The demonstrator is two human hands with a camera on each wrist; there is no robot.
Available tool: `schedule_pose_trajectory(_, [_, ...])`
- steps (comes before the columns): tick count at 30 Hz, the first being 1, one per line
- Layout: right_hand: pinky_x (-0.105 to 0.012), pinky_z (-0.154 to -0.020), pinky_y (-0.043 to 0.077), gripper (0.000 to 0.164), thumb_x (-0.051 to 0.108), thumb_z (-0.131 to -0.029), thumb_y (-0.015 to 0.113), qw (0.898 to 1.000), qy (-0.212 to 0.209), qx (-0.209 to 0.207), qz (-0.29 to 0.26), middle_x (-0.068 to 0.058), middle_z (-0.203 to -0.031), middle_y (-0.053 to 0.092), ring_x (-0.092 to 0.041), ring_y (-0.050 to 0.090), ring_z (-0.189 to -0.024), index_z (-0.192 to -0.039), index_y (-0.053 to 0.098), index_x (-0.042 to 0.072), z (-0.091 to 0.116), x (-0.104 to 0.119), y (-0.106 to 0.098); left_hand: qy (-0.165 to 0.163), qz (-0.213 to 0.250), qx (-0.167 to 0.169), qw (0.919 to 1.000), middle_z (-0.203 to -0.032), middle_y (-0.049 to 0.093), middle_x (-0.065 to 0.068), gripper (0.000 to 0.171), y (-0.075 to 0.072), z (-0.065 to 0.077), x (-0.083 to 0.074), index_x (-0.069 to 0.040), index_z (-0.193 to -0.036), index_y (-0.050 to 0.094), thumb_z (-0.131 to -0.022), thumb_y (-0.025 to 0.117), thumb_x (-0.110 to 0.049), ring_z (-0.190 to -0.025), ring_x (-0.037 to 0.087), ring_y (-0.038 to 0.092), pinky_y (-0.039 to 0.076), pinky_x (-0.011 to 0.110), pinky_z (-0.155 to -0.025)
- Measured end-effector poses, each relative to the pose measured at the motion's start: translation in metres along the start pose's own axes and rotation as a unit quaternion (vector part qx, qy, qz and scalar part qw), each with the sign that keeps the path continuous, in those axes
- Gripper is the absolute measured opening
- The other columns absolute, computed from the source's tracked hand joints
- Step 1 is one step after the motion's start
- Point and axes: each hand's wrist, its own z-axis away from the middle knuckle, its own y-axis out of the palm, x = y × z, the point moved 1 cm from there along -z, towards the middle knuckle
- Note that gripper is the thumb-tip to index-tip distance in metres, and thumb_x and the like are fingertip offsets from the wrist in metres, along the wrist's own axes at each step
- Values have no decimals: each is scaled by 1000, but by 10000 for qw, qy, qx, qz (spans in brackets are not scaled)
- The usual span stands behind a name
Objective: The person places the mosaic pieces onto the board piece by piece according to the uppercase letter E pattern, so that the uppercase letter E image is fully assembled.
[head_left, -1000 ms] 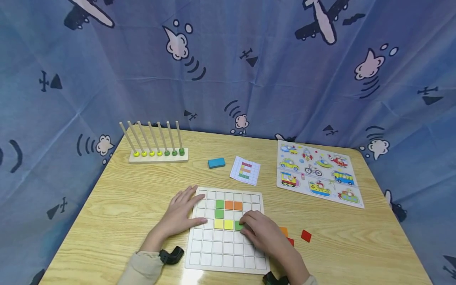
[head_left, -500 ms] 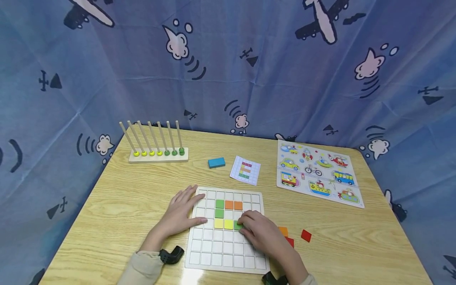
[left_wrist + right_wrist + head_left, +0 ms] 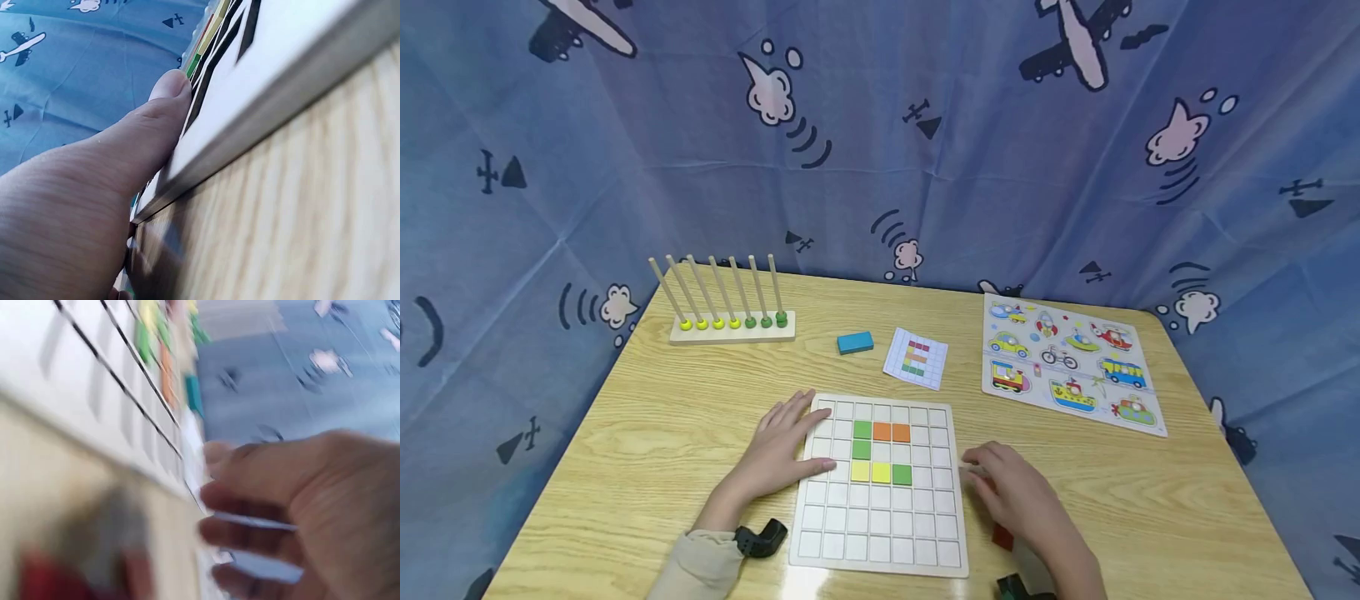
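My left hand (image 3: 786, 450) rests with spread, straight fingers on the left edge of a white grid board (image 3: 868, 522). In the left wrist view its thumb (image 3: 159, 109) lies on the board's rim. Two orange tiles (image 3: 891, 432), two yellow tiles (image 3: 871, 472) and several green tiles (image 3: 902, 475) sit in the cells. Just off the board's right side is my right hand (image 3: 1018, 496), over the table, its fingers loosely bent. No tile shows between those fingers (image 3: 250, 534) in the blurred right wrist view. A red tile (image 3: 1002, 537) lies partly hidden below it.
Behind the board are a printed pattern card (image 3: 916, 358) and a blue block (image 3: 855, 342). A peg stand with beads (image 3: 733, 333) stands back left. At the right lies a vehicle picture puzzle (image 3: 1075, 364). A blue curtain (image 3: 880, 150) hangs behind the wooden table (image 3: 700, 417).
My right hand has let go of the green tile at the right end of the lower row and moved right, off the board, over the loose tiles. My left hand has stayed put.
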Motion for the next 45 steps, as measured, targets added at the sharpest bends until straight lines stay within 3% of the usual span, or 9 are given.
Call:
schedule_pose_trajectory(4, [-42, -85, 53, 24, 15, -87, 71, 9952, 891, 395, -12, -3, -106, 64, -19, 59, -96, -110, 66, 10, 20, -29, -20, 1, -19, 3, 10000, -161, 16, 4, 80, 0, 1, 0, -23, -146, 40, -81, 62, -64, -148, 24, 9, 7, 51, -118])
schedule_pose_trajectory(7, [-44, -83, 52, 29, 15, -84, 74, 9913, 1158, 626, 67, -7, -106, 63, -21, 58, -93, -111, 66, 7, 31, -51, -26, 7, -10, 5, 10000, -161, 16, 4, 79, 0, 1, 0, -22, -146, 40, -82, 61, -63, -148, 25, 10, 7, 52, -117])
schedule_pose_trajectory(14, [-43, -80, 53, 27, 11, -83, 74, 9851, 1452, 915, -144, -6, -100, 61, -19, 57, -88, -108, 65, 4, 42, -76, -19, 52, -71, -22, 10000, -161, 16, 5, 80, 0, 0, 0, -23, -147, 40, -82, 61, -64, -148, 25, 10, 7, 52, -118])
schedule_pose_trajectory(21, [-43, -80, 53, 24, 6, -85, 71, 9889, 1388, 532, -45, -8, -102, 60, -21, 58, -89, -108, 64, 4, 38, -75, -11, 75, -83, -17, 9999, -161, 15, 4, 80, 2, -1, 2, -24, -147, 40, -81, 60, -66, -148, 24, 9, 7, 52, -117])
schedule_pose_trajectory(28, [-45, -81, 53, 29, 7, -85, 71, 9882, 1431, 536, 44, -10, -103, 60, -21, 57, -88, -111, 63, 0, 36, -72, -9, 47, -119, 7, 9999, -161, 16, 4, 80, 1, -1, 1, -24, -147, 40, -81, 60, -65, -148, 24, 9, 7, 52, -118])
schedule_pose_trajectory(33, [-38, -76, 54, 27, 8, -86, 70, 9929, 1164, 126, -207, -9, -100, 60, -18, 57, -85, -111, 61, 0, 31, -59, -7, 20, -110, 50, 9999, -161, 15, 4, 80, 1, -1, 1, -24, -147, 40, -81, 60, -66, -148, 24, 9, 6, 51, -118])
schedule_pose_trajectory(38, [-28, -71, 52, 17, 10, -84, 73, 9971, 511, -328, -457, 1, -98, 60, -9, 55, -81, -99, 63, 10, 21, -34, -3, 53, -102, 47, 9999, -161, 14, 3, 81, 2, -1, 2, -25, -147, 39, -81, 58, -68, -148, 23, 8, 6, 50, -118])
schedule_pose_trajectory(45, [-27, -77, 53, 13, 22, -86, 73, 9987, -363, -65, -344, 11, -101, 58, -4, 56, -87, -96, 65, 21, -4, 8, 3, 43, -79, 30, 10000, -161, 15, 3, 80, 1, -1, 3, -25, -147, 39, -81, 58, -67, -148, 24, 8, 5, 50, -118])
